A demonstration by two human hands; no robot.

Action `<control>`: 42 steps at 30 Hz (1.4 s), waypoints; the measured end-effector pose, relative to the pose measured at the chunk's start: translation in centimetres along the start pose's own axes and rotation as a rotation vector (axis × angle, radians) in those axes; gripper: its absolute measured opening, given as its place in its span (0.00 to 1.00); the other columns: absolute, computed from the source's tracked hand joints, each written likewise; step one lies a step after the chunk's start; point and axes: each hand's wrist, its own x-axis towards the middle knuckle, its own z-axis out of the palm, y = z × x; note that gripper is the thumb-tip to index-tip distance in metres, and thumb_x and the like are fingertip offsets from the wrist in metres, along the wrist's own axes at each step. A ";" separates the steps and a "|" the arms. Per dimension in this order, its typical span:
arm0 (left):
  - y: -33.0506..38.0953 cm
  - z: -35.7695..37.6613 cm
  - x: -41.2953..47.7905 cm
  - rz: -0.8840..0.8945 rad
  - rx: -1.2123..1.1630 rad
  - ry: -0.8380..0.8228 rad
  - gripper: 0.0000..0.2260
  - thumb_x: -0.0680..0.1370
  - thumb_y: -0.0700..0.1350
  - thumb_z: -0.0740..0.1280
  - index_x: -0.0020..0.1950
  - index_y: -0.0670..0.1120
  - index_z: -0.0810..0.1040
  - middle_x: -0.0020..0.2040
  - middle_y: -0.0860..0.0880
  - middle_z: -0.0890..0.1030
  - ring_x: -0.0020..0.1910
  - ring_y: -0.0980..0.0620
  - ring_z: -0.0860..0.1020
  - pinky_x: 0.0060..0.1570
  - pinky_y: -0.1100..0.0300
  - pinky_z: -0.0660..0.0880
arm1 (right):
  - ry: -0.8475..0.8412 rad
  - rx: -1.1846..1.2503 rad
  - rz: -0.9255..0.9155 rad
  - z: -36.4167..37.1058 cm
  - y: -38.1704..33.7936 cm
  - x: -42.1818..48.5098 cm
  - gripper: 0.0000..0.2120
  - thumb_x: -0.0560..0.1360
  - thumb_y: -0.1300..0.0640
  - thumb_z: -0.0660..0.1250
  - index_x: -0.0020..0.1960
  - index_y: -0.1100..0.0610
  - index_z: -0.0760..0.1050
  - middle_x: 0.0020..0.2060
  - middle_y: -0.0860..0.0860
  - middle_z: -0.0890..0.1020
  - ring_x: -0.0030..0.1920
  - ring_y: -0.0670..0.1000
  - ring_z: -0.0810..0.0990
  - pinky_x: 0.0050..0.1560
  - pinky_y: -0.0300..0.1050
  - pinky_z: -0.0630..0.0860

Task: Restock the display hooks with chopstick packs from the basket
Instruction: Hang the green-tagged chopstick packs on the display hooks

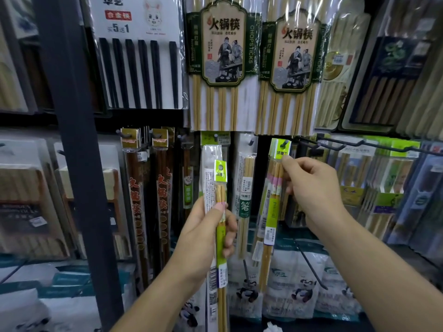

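My left hand [208, 233] grips a narrow chopstick pack with a green header [221, 183], held upright in front of the display, its hanging hole free of any hook. My right hand [311, 185] pinches the top of a second green-labelled chopstick pack [272, 207], whose header [282, 147] sits on a black display hook [285, 143]. That pack hangs slightly tilted to the left. The basket is out of view.
Large hotpot chopstick packs [220, 63] hang above. Dark red packs [136, 200] hang at left beside a dark vertical shelf post [79, 152]. Bare black hooks [340, 146] jut out at right. Panda-printed bags [302, 291] sit below. More packs [247, 188] hang between my hands.
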 end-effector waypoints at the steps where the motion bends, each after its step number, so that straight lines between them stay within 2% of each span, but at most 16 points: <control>1: 0.1 0.1 0.0 0.020 0.009 0.008 0.07 0.85 0.47 0.61 0.55 0.44 0.74 0.40 0.45 0.80 0.31 0.51 0.75 0.27 0.58 0.73 | 0.003 0.002 0.019 -0.1 0.2 -0.1 0.17 0.79 0.48 0.70 0.37 0.58 0.81 0.28 0.52 0.75 0.27 0.45 0.71 0.26 0.33 0.70; 5: 0.4 0.4 -0.1 0.062 0.011 -0.003 0.10 0.81 0.52 0.64 0.52 0.46 0.79 0.41 0.45 0.82 0.33 0.48 0.79 0.31 0.55 0.79 | 0.023 0.006 0.040 -0.3 0.7 -1.3 0.17 0.77 0.47 0.72 0.36 0.57 0.79 0.25 0.46 0.71 0.25 0.44 0.68 0.35 0.39 0.70; 8: 0.4 0.6 -0.1 0.072 0.001 -0.022 0.10 0.80 0.52 0.65 0.55 0.48 0.80 0.43 0.44 0.82 0.36 0.48 0.81 0.33 0.54 0.80 | -0.157 -0.017 -0.024 0.5 -0.1 -3.3 0.10 0.77 0.47 0.72 0.39 0.49 0.83 0.26 0.44 0.77 0.26 0.40 0.71 0.29 0.35 0.70; 10: 0.4 0.7 -0.1 0.065 -0.006 -0.040 0.10 0.80 0.51 0.65 0.58 0.50 0.80 0.43 0.44 0.83 0.36 0.47 0.81 0.33 0.53 0.80 | -0.291 -0.010 -0.074 1.5 -0.7 -4.3 0.06 0.77 0.49 0.72 0.41 0.47 0.84 0.34 0.44 0.84 0.31 0.37 0.76 0.32 0.32 0.73; 12: 0.4 0.8 -0.1 0.067 0.000 -0.056 0.11 0.80 0.51 0.66 0.59 0.49 0.80 0.43 0.43 0.83 0.36 0.46 0.81 0.33 0.53 0.80 | -0.348 -0.003 -0.111 2.4 -1.2 -4.9 0.07 0.78 0.52 0.72 0.42 0.49 0.85 0.35 0.45 0.84 0.32 0.37 0.76 0.36 0.32 0.74; 15: 0.4 0.9 -0.1 0.076 -0.009 -0.056 0.11 0.79 0.52 0.68 0.58 0.49 0.81 0.43 0.42 0.83 0.37 0.45 0.83 0.34 0.53 0.81 | -0.354 0.012 -0.118 3.0 -1.5 -4.9 0.08 0.78 0.53 0.71 0.42 0.50 0.84 0.32 0.48 0.81 0.32 0.40 0.75 0.35 0.35 0.74; 18: 0.2 0.7 0.0 0.086 -0.015 -0.034 0.10 0.80 0.51 0.66 0.59 0.51 0.82 0.49 0.42 0.86 0.47 0.44 0.86 0.42 0.54 0.83 | -0.331 0.082 -0.067 3.3 -1.7 -4.5 0.09 0.79 0.54 0.70 0.41 0.52 0.83 0.29 0.47 0.77 0.30 0.43 0.73 0.31 0.36 0.73; 20: 0.1 0.4 0.1 0.118 0.097 0.016 0.11 0.80 0.53 0.65 0.58 0.54 0.83 0.54 0.48 0.87 0.55 0.51 0.84 0.51 0.60 0.81 | -0.275 0.096 -0.054 3.3 -2.1 -3.9 0.11 0.80 0.54 0.69 0.41 0.52 0.84 0.28 0.48 0.76 0.29 0.45 0.72 0.29 0.36 0.70; 21: 0.0 0.3 0.2 0.123 0.150 0.047 0.12 0.79 0.55 0.65 0.57 0.54 0.83 0.54 0.51 0.87 0.56 0.55 0.84 0.53 0.63 0.80 | -0.248 0.097 -0.051 3.3 -2.4 -3.5 0.12 0.80 0.54 0.69 0.40 0.51 0.84 0.27 0.47 0.76 0.29 0.45 0.71 0.28 0.36 0.69; 23: -0.1 0.0 0.3 0.113 0.175 0.098 0.15 0.77 0.57 0.65 0.55 0.49 0.82 0.47 0.54 0.86 0.49 0.58 0.83 0.49 0.66 0.79 | -0.215 0.112 -0.040 3.3 -3.0 -2.8 0.14 0.81 0.55 0.68 0.38 0.49 0.84 0.27 0.46 0.76 0.28 0.45 0.71 0.27 0.35 0.67; 26: 0.0 -0.5 0.6 0.096 0.124 0.114 0.13 0.79 0.53 0.65 0.52 0.45 0.81 0.40 0.50 0.82 0.39 0.54 0.80 0.40 0.63 0.79 | -0.204 0.113 -0.042 3.2 -3.6 -2.2 0.15 0.81 0.54 0.68 0.37 0.49 0.84 0.28 0.49 0.76 0.28 0.47 0.70 0.26 0.36 0.66; 30: 0.1 -0.9 0.6 0.073 0.092 0.083 0.10 0.83 0.50 0.63 0.56 0.47 0.80 0.38 0.47 0.79 0.34 0.50 0.77 0.36 0.58 0.78 | -0.122 0.114 -0.088 1.9 -3.5 -1.6 0.15 0.81 0.55 0.67 0.37 0.53 0.81 0.26 0.47 0.76 0.27 0.45 0.71 0.26 0.36 0.69; 35: 0.0 -0.8 0.3 0.026 0.123 0.030 0.09 0.82 0.52 0.62 0.53 0.54 0.82 0.36 0.50 0.76 0.29 0.54 0.70 0.29 0.62 0.71 | -0.008 0.142 -0.046 0.2 -2.6 -0.7 0.17 0.81 0.57 0.66 0.33 0.50 0.81 0.28 0.48 0.77 0.28 0.45 0.71 0.28 0.36 0.69; 38: -0.1 -0.5 0.2 -0.003 0.082 0.007 0.10 0.79 0.54 0.64 0.53 0.53 0.82 0.35 0.52 0.75 0.28 0.55 0.68 0.27 0.63 0.67 | -0.008 0.130 -0.019 0.2 -2.2 -0.5 0.18 0.81 0.57 0.67 0.32 0.51 0.80 0.28 0.48 0.77 0.26 0.44 0.71 0.26 0.34 0.68; 42: -0.2 -0.2 0.1 -0.030 0.032 -0.017 0.15 0.78 0.58 0.63 0.55 0.51 0.83 0.36 0.51 0.75 0.28 0.55 0.67 0.27 0.62 0.65 | -0.036 0.135 -0.023 0.2 -2.0 -0.3 0.17 0.80 0.58 0.67 0.33 0.53 0.80 0.27 0.47 0.77 0.25 0.44 0.71 0.25 0.34 0.67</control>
